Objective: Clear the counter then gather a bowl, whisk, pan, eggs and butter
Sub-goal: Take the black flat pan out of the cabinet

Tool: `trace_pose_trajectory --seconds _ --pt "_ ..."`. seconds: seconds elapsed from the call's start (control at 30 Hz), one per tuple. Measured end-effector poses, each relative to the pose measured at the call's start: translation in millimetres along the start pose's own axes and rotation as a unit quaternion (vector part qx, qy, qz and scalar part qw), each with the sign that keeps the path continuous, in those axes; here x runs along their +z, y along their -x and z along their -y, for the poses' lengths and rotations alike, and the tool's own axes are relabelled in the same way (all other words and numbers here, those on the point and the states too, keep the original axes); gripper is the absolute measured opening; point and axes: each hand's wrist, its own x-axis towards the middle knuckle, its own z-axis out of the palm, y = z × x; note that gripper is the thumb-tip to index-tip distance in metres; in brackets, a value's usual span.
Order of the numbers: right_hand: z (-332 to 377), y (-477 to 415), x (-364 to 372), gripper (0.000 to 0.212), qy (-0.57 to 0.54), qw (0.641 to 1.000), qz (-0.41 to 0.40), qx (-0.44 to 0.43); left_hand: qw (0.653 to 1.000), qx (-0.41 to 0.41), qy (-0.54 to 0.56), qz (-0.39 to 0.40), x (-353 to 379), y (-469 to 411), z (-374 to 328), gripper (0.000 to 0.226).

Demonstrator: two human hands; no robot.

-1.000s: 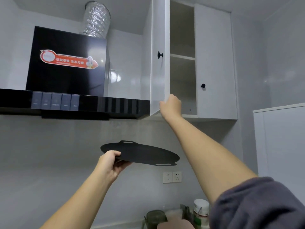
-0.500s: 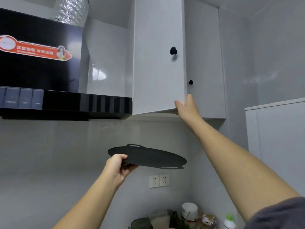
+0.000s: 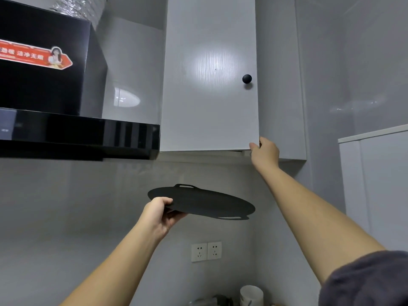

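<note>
The pan (image 3: 205, 203), gripped by the left hand (image 3: 161, 214), should be kept level. The cabinet door (image 3: 209, 85), pinched at its corner by the right hand (image 3: 265, 153), is best eased flush.

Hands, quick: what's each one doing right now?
Left hand: grips the black pan by its rim.
Right hand: pinches the cabinet door at its lower corner.

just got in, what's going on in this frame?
A person is working at a kitchen wall unit. The left hand grips a flat black pan by its rim, holding it up in the air beneath the cabinet. The right hand pinches the lower corner of the white cabinet door, which is almost shut; a second ago it stood wide open.
</note>
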Motion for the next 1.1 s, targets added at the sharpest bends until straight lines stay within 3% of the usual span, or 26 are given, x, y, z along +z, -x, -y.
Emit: trace_pose_trajectory --seconds 0.2,0.33,0.63,0.77,0.93,1.1 --pt "-23 -25 11 0.022 0.001 1.000 -0.002 0.027 1.000 0.021 -0.003 -0.009 7 -24 7 0.015" --pt "-36 -37 20 0.038 -0.004 0.999 -0.015 0.038 0.999 0.038 -0.010 -0.023 9 -35 10 0.016" --pt "-58 -60 39 0.014 -0.033 0.997 -0.038 0.065 0.997 0.064 -0.015 -0.048 5 -60 7 0.015" --pt "-66 -70 51 0.015 -0.045 0.995 -0.038 0.085 0.996 0.072 -0.018 -0.053 2 -70 8 0.016" --pt "-74 -79 63 0.033 -0.061 0.991 -0.026 0.118 0.996 0.068 -0.007 -0.056 -5 -83 11 0.015" --pt "-83 -82 79 0.025 -0.099 0.982 -0.030 0.155 0.996 0.060 -0.011 -0.062 -17 -93 14 0.016"
